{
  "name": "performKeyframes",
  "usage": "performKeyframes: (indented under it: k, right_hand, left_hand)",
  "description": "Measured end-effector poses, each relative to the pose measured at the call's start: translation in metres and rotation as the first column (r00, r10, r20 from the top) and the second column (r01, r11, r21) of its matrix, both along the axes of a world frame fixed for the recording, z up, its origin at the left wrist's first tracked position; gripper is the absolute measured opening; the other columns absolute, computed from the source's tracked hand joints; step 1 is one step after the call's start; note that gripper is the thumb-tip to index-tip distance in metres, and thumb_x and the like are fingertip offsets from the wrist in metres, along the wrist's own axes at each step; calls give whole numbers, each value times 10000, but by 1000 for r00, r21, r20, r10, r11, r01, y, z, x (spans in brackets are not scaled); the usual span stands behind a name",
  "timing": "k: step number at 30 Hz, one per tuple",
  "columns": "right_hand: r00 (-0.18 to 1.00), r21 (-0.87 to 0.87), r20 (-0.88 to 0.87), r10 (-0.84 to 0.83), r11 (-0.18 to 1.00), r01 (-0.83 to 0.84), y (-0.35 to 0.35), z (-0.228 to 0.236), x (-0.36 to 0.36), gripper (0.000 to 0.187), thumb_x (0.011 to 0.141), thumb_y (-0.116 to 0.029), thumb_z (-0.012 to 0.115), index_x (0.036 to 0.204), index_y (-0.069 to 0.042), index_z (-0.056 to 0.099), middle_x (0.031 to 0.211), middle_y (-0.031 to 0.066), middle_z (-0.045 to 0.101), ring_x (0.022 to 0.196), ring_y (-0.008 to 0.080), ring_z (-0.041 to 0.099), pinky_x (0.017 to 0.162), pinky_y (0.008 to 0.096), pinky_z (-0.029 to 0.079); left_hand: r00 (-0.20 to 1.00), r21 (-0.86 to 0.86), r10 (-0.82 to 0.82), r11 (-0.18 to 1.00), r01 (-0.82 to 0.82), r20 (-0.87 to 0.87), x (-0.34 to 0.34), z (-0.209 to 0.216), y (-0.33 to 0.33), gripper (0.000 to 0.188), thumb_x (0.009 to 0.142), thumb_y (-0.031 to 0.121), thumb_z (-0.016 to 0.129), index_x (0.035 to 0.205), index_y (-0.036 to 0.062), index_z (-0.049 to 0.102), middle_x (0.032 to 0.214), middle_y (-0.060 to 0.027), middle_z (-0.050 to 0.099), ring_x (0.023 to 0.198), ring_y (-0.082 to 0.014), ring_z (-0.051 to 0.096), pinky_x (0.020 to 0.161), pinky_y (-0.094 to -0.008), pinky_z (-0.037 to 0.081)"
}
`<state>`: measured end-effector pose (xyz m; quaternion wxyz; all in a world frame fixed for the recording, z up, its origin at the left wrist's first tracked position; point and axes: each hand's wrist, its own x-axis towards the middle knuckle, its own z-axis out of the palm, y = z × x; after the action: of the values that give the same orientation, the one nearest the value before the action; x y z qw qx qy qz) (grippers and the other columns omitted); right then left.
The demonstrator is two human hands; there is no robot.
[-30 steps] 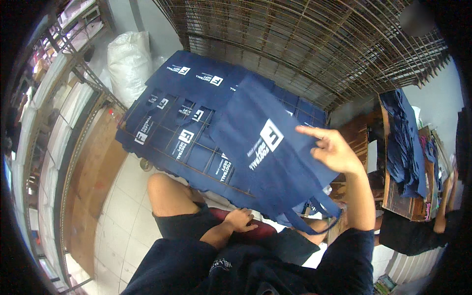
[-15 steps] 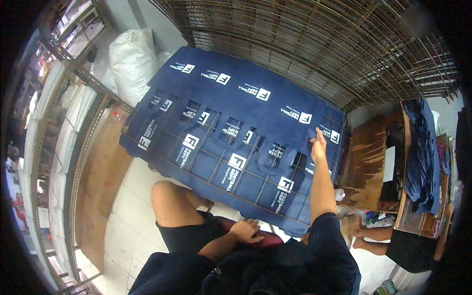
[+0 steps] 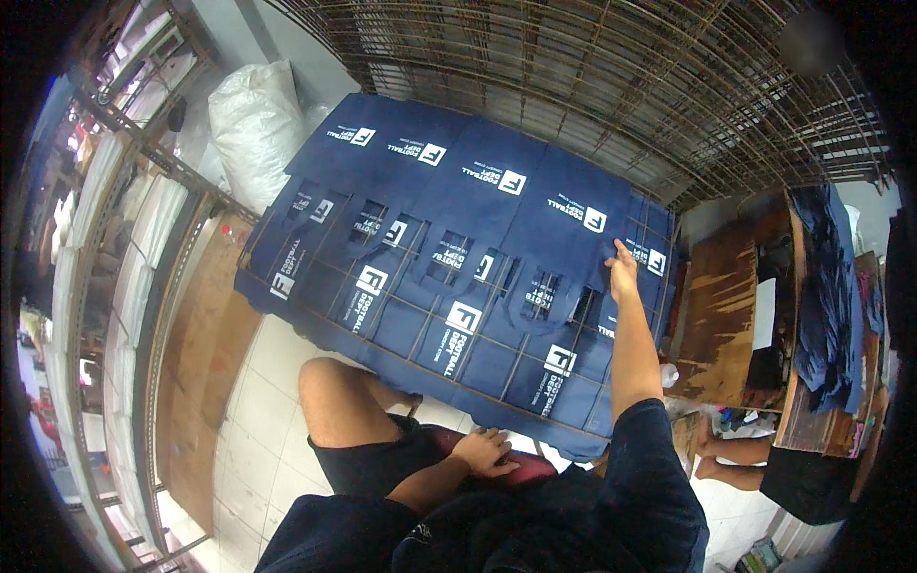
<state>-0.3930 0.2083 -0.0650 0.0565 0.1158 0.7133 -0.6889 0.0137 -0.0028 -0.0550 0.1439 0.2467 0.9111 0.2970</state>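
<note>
Reaching over the wire rack (image 3: 659, 225) with my right arm, I hold my right hand (image 3: 625, 275) at the right-side edge of a navy bag (image 3: 554, 234); this bag lies flat on the far part of the rack, with its white print upward, beside other navy bags (image 3: 411, 334) in rows. To lay it well, I think the cloth should have no fold, its edge even with the neighbour's; the print should remain free, because a careless finger or a fallen strap could, in my judgement, spoil it; light contact at the border seems enough. About the pose: my right elbow is almost straight, the index finger points forward and the other fingers are loosely bent; no cloth is gathered in them, so this hand looks released, though I cannot tell if the fingertips touch the bag; my left hand (image 3: 485, 452) grasps nothing that I can see, and it rests in my lap, on a dark red thing (image 3: 532, 468), with fingers relaxed.
</note>
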Motion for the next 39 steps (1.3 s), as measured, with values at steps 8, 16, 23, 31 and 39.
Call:
performKeyframes:
  k: [8, 16, 23, 31, 39]
  right_hand:
    - [999, 101, 46, 6, 995, -11, -1, 5, -5, 681, 689, 71, 487, 1355, -48, 417, 1415, 208, 353, 1331, 302, 311, 1056, 346, 274]
    - [999, 104, 48, -1, 995, -4, -13, 15, 0, 675, 700, 68, 488, 1360, -51, 412, 1409, 208, 361, 1312, 303, 339, 1043, 345, 290]
    - [986, 552, -146, -77, 821, 146, -27, 39, 21, 500, 707, -49, 596, 1205, -35, 547, 1206, 172, 532, 1126, 296, 496, 961, 358, 378]
    - [868, 673, -419, 266, 733, 100, -19, 49, 125, 344, 718, -43, 603, 1062, -52, 607, 1097, 146, 583, 1055, 323, 542, 931, 387, 417]
    - [842, 738, -377, 385, 675, 22, -36, 40, 208, 249, 761, -79, 611, 1006, -92, 660, 1050, 83, 580, 1007, 279, 546, 873, 370, 448]
  left_hand:
    - [998, -28, -16, 999, 18, 54, -2, 2, 0, 528, 828, 543, 496, 879, 31, 615, 1035, -147, 567, 970, -311, 553, 828, -430, 453]
    - [999, -8, 19, 1000, -19, -33, 0, 1, 0, 509, 820, 530, 512, 862, 34, 616, 1015, -144, 572, 945, -304, 562, 804, -420, 466]
    - [1000, -18, 22, 1000, -22, -1, 3, -5, 1, 511, 820, 535, 508, 882, 40, 620, 1049, -143, 574, 965, -305, 559, 816, -426, 459]
    - [1000, -53, -14, 998, 14, 8, 1, 1, 1, 521, 825, 540, 503, 929, 43, 620, 1067, -132, 576, 1000, -296, 547, 863, -431, 442]
    - [999, -91, -43, 995, 45, 22, -2, 5, 2, 561, 829, 546, 491, 949, 15, 628, 1037, -141, 598, 1010, -303, 551, 884, -416, 436]
